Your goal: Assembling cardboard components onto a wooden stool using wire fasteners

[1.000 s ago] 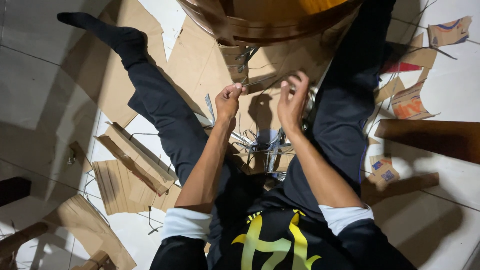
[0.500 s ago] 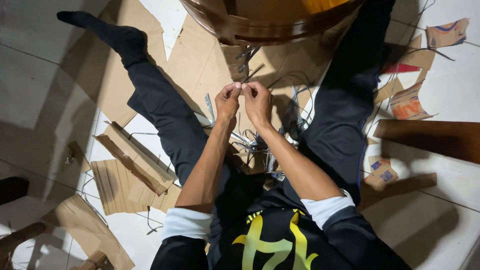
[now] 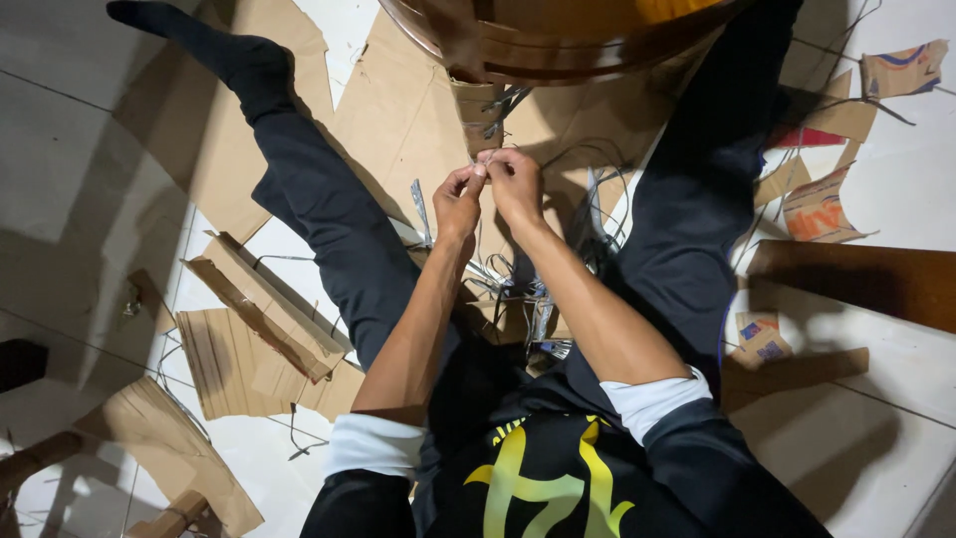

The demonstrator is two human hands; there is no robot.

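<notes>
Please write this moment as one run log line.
left hand: pinching thin wire | right hand: pinching same wire, fingertips meeting | below: wire tangle on cardboard, between legs

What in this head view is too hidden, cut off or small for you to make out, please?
- Thing pinched between left hand and right hand: too small, covered by fingertips.
- Round wooden piece: cut off by the top edge.
- Wire tangle: partly hidden behind the forearms, in shadow.
- Cardboard scraps: print too small.

Dim, warm light is cast from above and far — long dark shadows are thrown across the pale tiled floor (image 3: 80, 179); edges are darkened, focus is soft.
</notes>
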